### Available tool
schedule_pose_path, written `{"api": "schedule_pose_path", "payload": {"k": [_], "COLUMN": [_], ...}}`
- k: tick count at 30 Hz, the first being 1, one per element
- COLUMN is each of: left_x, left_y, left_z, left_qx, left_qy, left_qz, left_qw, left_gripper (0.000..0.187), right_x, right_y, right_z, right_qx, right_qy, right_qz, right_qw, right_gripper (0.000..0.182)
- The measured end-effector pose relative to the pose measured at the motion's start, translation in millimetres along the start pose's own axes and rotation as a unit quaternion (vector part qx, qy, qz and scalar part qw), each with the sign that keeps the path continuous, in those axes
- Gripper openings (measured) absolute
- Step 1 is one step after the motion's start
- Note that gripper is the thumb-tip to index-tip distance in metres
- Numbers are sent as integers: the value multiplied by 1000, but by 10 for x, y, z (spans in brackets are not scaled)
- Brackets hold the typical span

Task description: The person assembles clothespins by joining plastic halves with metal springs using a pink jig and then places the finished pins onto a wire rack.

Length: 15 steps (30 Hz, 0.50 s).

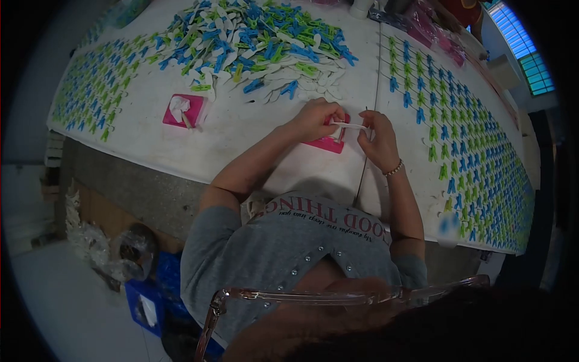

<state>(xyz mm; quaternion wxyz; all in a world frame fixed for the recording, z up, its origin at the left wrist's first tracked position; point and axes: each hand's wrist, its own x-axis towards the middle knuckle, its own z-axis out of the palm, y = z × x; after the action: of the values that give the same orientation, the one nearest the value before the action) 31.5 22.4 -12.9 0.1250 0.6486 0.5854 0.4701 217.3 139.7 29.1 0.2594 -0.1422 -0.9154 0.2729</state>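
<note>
My left hand [318, 122] is closed, pinching one end of a thin white strip [353, 126]. The strip runs across to my right hand [379, 140], whose thumb and fingers close on its other end; a beaded bracelet circles that wrist. Just below the strip is a pink block [329, 145] with a pale piece on it, partly covered by my left hand. A large heap of blue, green and white clothes-peg parts [259, 39] lies beyond my hands. Some loose white peg pieces [307, 81] spread at its near edge.
A second pink block [192, 107] with crumpled white material stands to the left. Rows of blue and green pegs cover the table's left side [90, 90] and right side [461, 145]. A seam [365, 175] crosses the white tabletop. Below left is a blue crate [145, 304].
</note>
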Motion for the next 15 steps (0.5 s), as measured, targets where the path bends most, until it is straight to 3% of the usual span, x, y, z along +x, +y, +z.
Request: {"api": "schedule_pose_path", "payload": {"k": [3,5,9,10,13,15], "left_x": [84,99,15,-34,-191,-279], "left_y": [98,144,116,114,49,-47], "left_z": [58,81,-1,-76,-262,-311], "left_qx": [-35,-100,-141,-183,-222,-221], "left_qy": [-6,-74,-20,17,78,103], "left_qz": [4,-73,-58,-91,-127,-129], "left_qw": [999,990,988,979,964,961], "left_gripper": [20,25,27,28,29,30], "right_x": [76,165,384,490,788,1013], "right_y": [-127,-196,-185,-153,227,166], "right_z": [-153,-217,-278,-275,107,344], "right_qx": [-28,-44,127,175,113,-3], "right_qy": [-5,-19,-77,-86,-113,-124], "right_qz": [-21,-27,21,43,55,39], "right_qw": [999,998,989,980,986,992], "right_gripper": [39,41,41,40,31,24]}}
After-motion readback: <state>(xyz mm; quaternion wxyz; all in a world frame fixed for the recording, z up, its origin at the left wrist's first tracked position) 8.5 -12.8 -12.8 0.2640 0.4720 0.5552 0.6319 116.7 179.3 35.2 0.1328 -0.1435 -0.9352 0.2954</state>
